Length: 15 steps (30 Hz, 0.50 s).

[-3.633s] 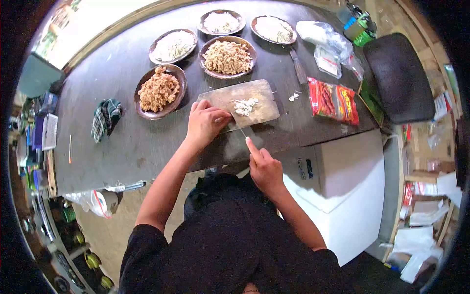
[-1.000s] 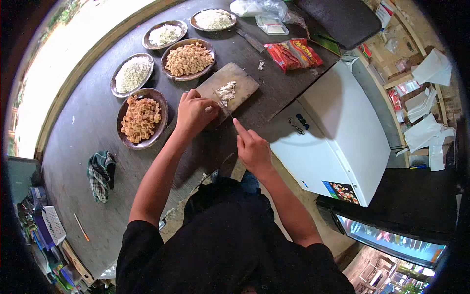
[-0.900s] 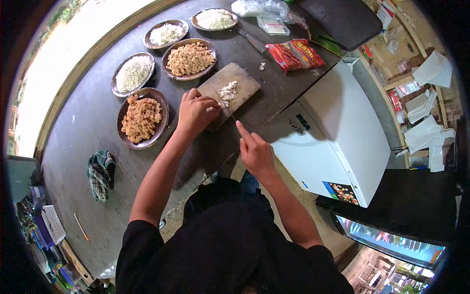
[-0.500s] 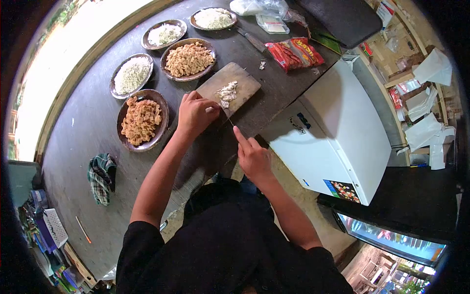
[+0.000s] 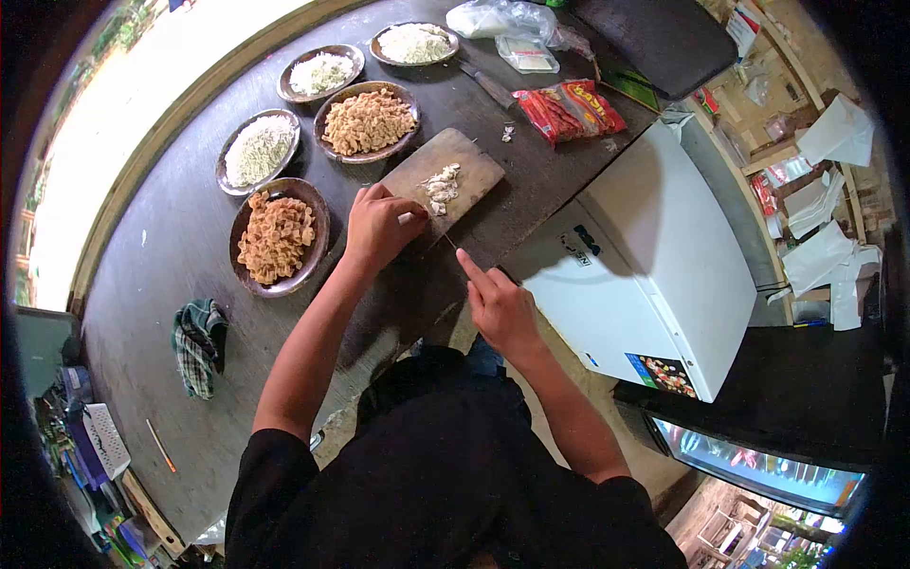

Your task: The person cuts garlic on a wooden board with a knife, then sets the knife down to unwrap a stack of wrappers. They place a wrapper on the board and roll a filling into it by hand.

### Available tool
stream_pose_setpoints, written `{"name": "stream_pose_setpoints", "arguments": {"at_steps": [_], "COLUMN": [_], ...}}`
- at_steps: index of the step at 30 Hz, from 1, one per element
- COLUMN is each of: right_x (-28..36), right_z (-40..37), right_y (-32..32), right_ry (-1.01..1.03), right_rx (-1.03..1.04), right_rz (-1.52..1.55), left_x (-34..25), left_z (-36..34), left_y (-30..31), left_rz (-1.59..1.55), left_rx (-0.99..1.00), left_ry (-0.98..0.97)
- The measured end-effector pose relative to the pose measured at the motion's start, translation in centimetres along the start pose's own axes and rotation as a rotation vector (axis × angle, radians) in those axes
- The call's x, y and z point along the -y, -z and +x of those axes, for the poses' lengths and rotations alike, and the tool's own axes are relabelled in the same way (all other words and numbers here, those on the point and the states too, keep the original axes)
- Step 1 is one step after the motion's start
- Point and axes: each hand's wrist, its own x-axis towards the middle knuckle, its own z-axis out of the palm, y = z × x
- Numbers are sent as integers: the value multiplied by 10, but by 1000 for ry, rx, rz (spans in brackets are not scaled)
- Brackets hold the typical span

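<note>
A wooden cutting board (image 5: 477,178) lies on the dark table with a small heap of chopped whitish pieces (image 5: 442,185) on it. At the board's near left edge, my left hand (image 5: 375,228) has its fingers curled round a small pale piece (image 5: 408,218), mostly hidden, too small to name. My right hand (image 5: 503,311) is closed on a knife (image 5: 448,237), index finger stretched along it. Only a thin line of the blade shows, at the board's near edge; the handle is hidden in my palm.
Bowls of brown crisp pieces (image 5: 275,237) and plates of pale shreds (image 5: 259,150) stand at the left and far side. A second knife (image 5: 488,85), a red packet (image 5: 572,111) and plastic bags (image 5: 502,19) lie beyond the board. A white freezer (image 5: 654,256) adjoins the right edge; a checked cloth (image 5: 198,347) lies left.
My right hand and the knife have shifted slightly right and toward my body. My left hand stays at the board's edge, a little turned, with the pale piece showing more.
</note>
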Motion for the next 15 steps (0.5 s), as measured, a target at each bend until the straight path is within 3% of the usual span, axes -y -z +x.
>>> {"name": "stream_pose_setpoints", "arguments": {"at_steps": [7, 15], "right_x": [-2, -11], "right_z": [13, 13], "right_y": [4, 0], "right_ry": [27, 24], "right_rx": [94, 6], "right_rz": [-163, -24], "left_x": [2, -2], "left_z": [1, -4], "left_y": [-1, 0], "left_rz": [12, 17], "left_rx": [45, -41], "left_ry": [14, -97]}}
